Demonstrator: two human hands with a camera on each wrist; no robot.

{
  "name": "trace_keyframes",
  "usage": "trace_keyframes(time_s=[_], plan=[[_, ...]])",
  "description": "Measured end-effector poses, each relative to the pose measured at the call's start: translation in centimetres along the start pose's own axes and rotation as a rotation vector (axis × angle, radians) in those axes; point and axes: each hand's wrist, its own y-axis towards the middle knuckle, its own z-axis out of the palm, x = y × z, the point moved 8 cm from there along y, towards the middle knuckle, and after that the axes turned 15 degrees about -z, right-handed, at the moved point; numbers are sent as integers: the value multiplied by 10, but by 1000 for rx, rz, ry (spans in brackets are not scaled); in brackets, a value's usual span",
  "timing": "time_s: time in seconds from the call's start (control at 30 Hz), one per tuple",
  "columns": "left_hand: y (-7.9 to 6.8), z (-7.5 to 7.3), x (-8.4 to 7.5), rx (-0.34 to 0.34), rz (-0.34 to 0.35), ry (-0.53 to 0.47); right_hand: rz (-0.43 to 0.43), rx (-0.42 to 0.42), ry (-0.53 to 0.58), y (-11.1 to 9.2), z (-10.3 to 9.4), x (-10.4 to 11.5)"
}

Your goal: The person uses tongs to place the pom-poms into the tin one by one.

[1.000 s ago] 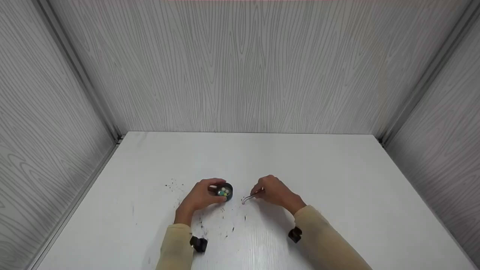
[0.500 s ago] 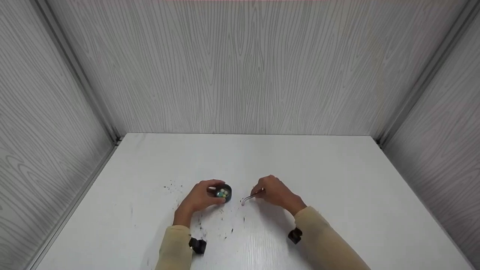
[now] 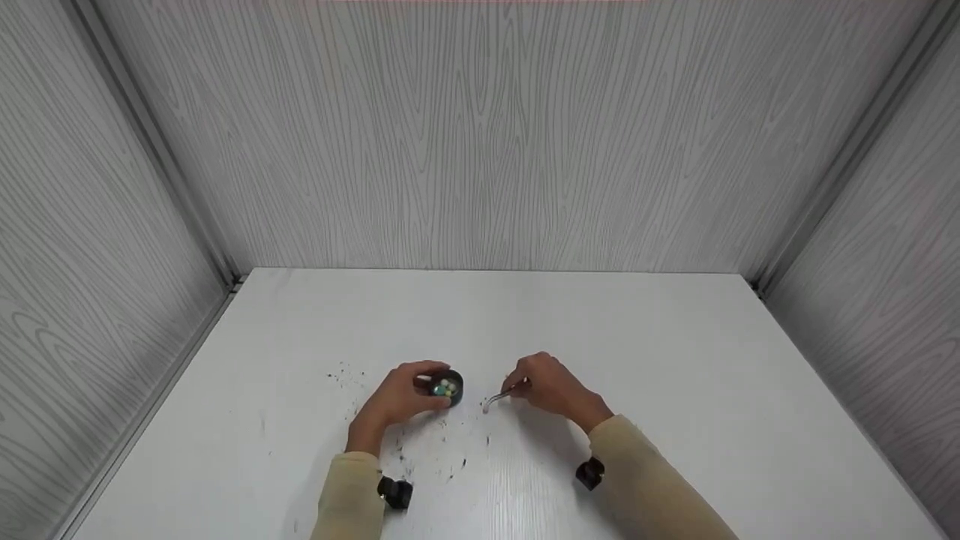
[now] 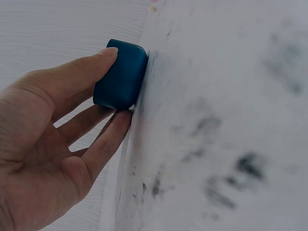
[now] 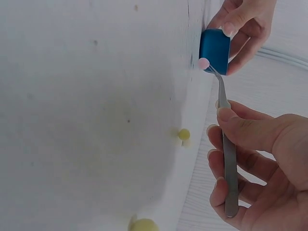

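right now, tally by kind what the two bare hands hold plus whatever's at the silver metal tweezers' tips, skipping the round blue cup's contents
Round blue cup: 1
Silver metal tweezers: 1
Small round pink bead: 1
Total: 3

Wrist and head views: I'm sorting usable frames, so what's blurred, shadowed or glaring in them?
Left wrist: cup fairly sharp, dark marks on the table out of focus; right wrist: tweezers fairly sharp, a broad grey shadow over the table; head: soft shadow beside the right hand, pale glare on the table at bottom centre.
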Motion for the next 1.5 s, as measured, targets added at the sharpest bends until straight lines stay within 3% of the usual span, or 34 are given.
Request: trace_keyframes(time_s=[0.67,1.03,1.5], plan=[[1,1,0,-1,11,-1,-18,-10,6,2,-2,-2],[2,-1,0,-22,-21,0,-44,-57,-35,12,-15,4],[-1,0,-1,-22,-25,7,46,-110,-26,36,-9,9]])
